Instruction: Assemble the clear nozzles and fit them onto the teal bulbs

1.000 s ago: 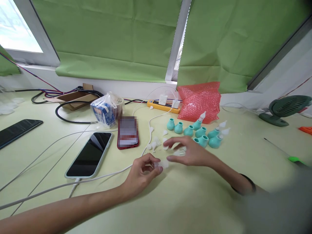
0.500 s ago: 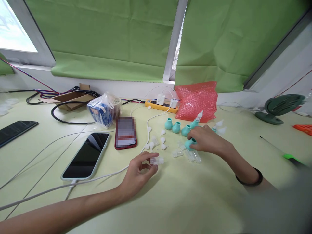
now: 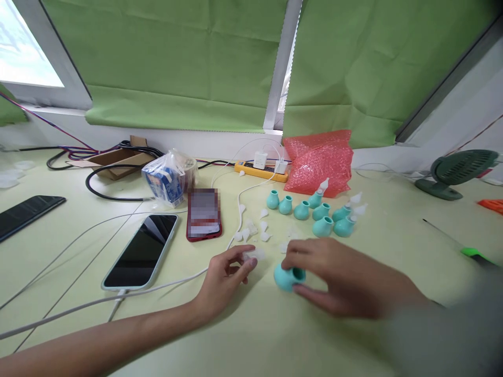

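Observation:
Between thumb and fingers, my left hand (image 3: 226, 275) pinches a small clear plastic tube (image 3: 254, 254) just above the table. My right hand (image 3: 334, 272) grips a teal rubber bulb (image 3: 286, 277) by its neck, its round opening facing up and to the right. Beyond it stand several more teal bulbs (image 3: 302, 210), some bare and some fitted with a clear nozzle (image 3: 323, 185). Small translucent white tips (image 3: 265, 236) lie scattered past my left hand. Other clear tubes (image 3: 283, 247) are partly hidden behind my right hand.
A white-cased phone (image 3: 139, 251), a red-cased phone (image 3: 204, 214) and a white cable (image 3: 168, 284) lie to the left. At the back are a bagged blue box (image 3: 165, 183), a yellow power strip (image 3: 243, 168) and a pink bubble-wrap bag (image 3: 318, 162). A green fan (image 3: 458, 170) stands right.
My right hand has lifted a teal bulb out of the group and brought it nearer, toward my left hand. My left hand stays in nearly the same place, still holding the clear tube.

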`<action>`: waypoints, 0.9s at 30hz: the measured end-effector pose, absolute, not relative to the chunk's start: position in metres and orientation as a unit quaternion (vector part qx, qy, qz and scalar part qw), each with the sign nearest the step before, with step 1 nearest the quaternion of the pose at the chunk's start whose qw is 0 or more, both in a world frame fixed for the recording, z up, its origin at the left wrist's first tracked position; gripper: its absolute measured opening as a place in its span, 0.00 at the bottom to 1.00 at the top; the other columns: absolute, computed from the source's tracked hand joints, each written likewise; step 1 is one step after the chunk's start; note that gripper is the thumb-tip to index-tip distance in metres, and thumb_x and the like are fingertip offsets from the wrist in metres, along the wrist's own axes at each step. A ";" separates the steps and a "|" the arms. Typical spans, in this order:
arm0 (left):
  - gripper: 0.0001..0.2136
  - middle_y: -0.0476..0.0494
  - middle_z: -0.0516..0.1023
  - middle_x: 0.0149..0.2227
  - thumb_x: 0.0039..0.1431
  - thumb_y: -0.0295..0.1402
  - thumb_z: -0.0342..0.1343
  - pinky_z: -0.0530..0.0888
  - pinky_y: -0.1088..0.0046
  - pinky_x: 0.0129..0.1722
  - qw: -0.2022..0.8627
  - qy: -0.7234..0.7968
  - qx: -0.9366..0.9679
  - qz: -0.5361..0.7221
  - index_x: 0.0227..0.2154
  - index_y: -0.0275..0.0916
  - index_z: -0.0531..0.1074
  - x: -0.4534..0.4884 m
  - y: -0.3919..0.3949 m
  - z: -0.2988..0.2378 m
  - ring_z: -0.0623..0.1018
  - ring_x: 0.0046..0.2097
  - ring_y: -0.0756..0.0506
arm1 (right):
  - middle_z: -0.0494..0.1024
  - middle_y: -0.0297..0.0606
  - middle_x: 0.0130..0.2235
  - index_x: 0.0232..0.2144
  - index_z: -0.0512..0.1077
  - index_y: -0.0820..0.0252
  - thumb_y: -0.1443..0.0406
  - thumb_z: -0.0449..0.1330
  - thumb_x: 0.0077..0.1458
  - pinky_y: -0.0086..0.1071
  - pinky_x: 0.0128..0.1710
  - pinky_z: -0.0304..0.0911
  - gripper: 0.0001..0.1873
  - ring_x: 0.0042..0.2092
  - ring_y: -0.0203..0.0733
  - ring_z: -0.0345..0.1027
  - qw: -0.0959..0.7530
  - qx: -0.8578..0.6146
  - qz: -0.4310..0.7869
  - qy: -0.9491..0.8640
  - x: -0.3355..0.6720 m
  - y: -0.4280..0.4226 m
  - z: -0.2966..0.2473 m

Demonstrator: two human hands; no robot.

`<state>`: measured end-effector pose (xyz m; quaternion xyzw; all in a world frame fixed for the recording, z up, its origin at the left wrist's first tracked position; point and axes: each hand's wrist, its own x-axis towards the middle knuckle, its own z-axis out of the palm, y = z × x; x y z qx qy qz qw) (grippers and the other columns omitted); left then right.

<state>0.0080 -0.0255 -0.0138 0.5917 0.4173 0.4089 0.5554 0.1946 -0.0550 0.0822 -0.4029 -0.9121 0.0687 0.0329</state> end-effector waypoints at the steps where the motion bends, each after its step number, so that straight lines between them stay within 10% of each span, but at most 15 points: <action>1: 0.14 0.52 0.62 0.23 0.49 0.37 0.53 0.68 0.79 0.23 0.557 0.417 0.591 0.409 0.37 0.35 0.69 0.008 -0.025 -0.014 0.65 0.23 0.54 | 0.70 0.38 0.30 0.30 0.66 0.58 0.68 0.53 0.46 0.30 0.25 0.53 0.06 0.30 0.39 0.63 0.019 -0.403 0.040 -0.914 0.188 -0.063 0.078; 27: 0.14 0.49 0.66 0.27 0.53 0.37 0.49 0.66 0.78 0.27 0.549 0.389 0.589 0.447 0.41 0.38 0.64 0.005 -0.024 -0.019 0.67 0.29 0.52 | 0.70 0.42 0.36 0.37 0.66 0.58 0.69 0.51 0.48 0.35 0.31 0.59 0.11 0.36 0.45 0.63 0.105 -0.360 -0.071 -0.924 0.158 -0.071 0.071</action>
